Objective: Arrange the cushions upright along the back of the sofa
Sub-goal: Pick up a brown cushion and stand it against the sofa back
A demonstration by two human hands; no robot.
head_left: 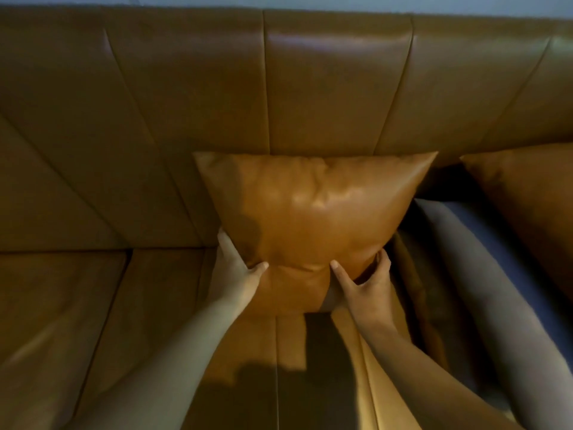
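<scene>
The left hand (pixel 237 268) and right hand (pixel 366 277) each grasped a lower corner of the cushion (pixel 313 212), which probably needed pressing evenly against the sofa back (pixel 310 88) to stand straight.

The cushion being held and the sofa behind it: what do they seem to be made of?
The cushion looks like tan leather or faux leather: smooth, with soft creases and a glossy highlight. The sofa back seems the same kind of material, brown and shiny, stitched in panels. Real or synthetic cannot be told.
</scene>
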